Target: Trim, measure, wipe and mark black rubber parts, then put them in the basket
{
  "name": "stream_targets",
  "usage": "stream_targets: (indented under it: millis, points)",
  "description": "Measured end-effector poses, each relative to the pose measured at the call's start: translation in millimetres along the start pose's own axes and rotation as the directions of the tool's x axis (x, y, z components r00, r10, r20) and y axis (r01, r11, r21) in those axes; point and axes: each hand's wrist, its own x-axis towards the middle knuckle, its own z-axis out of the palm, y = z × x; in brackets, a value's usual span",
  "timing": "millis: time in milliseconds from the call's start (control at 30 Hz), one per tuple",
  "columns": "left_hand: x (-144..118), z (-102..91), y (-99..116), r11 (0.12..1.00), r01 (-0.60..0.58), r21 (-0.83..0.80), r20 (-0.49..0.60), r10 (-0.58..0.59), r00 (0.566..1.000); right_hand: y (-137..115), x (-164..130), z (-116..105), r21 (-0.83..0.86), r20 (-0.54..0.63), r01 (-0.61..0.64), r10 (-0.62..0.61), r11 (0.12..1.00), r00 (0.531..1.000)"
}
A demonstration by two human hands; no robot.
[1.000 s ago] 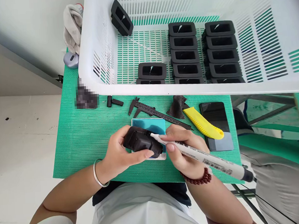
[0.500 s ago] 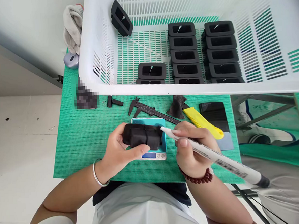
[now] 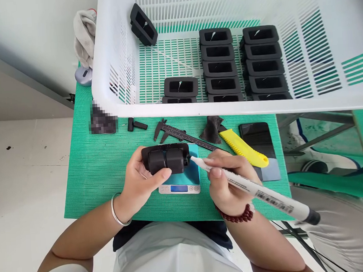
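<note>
My left hand [image 3: 141, 181] grips a black plastic housing [image 3: 167, 159], its thumb on the near face and its fingers behind the left end. The housing is held above a small digital scale [image 3: 194, 177], covering part of its teal plate. In my right hand [image 3: 230, 178] is a white marker pen [image 3: 271, 200], held like a pencil with its dark end pointing down to the right. The marker's tip meets or nearly meets the housing's right end; whether they touch I cannot tell.
A white slotted basket [image 3: 198, 108] with several black housings [image 3: 220, 69] spans the back. In front of it lie a caliper [image 3: 184, 136], a dark cloth scrap [image 3: 212, 129], a yellow utility knife [image 3: 243, 148], a phone [image 3: 257, 137] and a small black part [image 3: 137, 124]. Someone's leg shows at right.
The housing has turned and shifted slightly left, so its rim and two-block face show more. My right hand with the marker has moved slightly left along with it.
</note>
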Motion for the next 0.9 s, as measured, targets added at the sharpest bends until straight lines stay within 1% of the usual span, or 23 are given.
stream_targets:
  millis: [67, 133, 200, 233, 267, 300, 367, 400, 433, 467, 533, 633, 733, 833, 900]
  points:
    - [-0.7, 0.1, 0.6, 1.0, 0.014, -0.003, 0.019, -0.014, 1.0, -0.7, 1.0, -0.4, -0.051, 0.012, 0.018, -0.018, 0.999, 1.0]
    - [-1.4, -0.6, 1.3, 1.0, 0.022, -0.02, 0.048, -0.021, 0.999, -0.8, 2.0, -1.8, -0.166, 0.008, 0.04, -0.039, 0.985, 0.999]
    - [-1.3, -1.7, 2.3, 0.998, 0.033, -0.062, 0.067, -0.029, 0.997, -0.4, 2.5, -3.2, -0.274, -0.045, 0.052, -0.067, 0.96, 0.997]
    - [-0.9, -2.1, 3.1, 0.994, 0.048, -0.093, 0.072, -0.041, 0.997, -0.1, 2.5, -3.6, -0.291, -0.074, 0.052, -0.077, 0.955, 0.994]
    - [-0.2, -2.3, 4.0, 0.989, 0.075, -0.127, 0.08, -0.065, 0.995, 0.1, 2.3, -3.6, -0.281, -0.087, 0.051, -0.078, 0.958, 0.993]
    - [0.8, -2.3, 5.1, 0.981, 0.109, -0.159, 0.092, -0.095, 0.991, 0.0, 2.0, -3.1, -0.249, -0.071, 0.048, -0.068, 0.967, 0.995]
    - [2.6, -1.6, 6.7, 0.964, 0.171, -0.204, 0.124, -0.148, 0.981, -1.1, 1.4, -1.1, -0.191, 0.026, 0.043, -0.039, 0.981, 0.999]
    - [3.1, -1.1, 7.0, 0.96, 0.183, -0.213, 0.14, -0.155, 0.978, -1.9, 1.1, 0.2, -0.181, 0.077, 0.043, -0.029, 0.982, 0.997]
    - [3.3, -0.6, 6.8, 0.96, 0.185, -0.21, 0.155, -0.154, 0.976, -2.7, 0.8, 1.4, -0.187, 0.109, 0.042, -0.022, 0.982, 0.994]
    - [3.1, -0.2, 6.1, 0.963, 0.181, -0.198, 0.167, -0.149, 0.975, -3.3, 0.6, 2.4, -0.192, 0.115, 0.035, -0.012, 0.981, 0.993]
    - [1.8, -0.1, 3.4, 0.974, 0.164, -0.156, 0.196, -0.132, 0.972, -3.6, 0.7, 3.5, -0.17, 0.065, -0.007, 0.018, 0.985, 0.998]
    - [-0.4, -1.1, -0.4, 0.992, 0.106, -0.062, 0.247, -0.087, 0.965, -2.6, 2.2, 3.3, -0.06, -0.052, -0.07, 0.067, 0.996, 0.996]
    - [-1.6, -1.8, 0.0, 0.997, 0.064, 0.053, 0.303, -0.077, 0.95, -1.6, 5.8, 3.8, 0.024, -0.096, -0.061, 0.063, 0.998, 0.993]
    - [-1.9, -0.9, 2.8, 0.987, 0.108, 0.118, 0.35, -0.143, 0.926, 0.1, 9.4, 4.6, 0.059, -0.086, -0.027, 0.032, 0.998, 0.996]
    - [-1.2, -0.2, 3.4, 0.985, 0.143, 0.099, 0.337, -0.168, 0.926, 1.8, 10.2, 2.7, 0.078, -0.13, 0.033, -0.022, 0.996, 0.991]
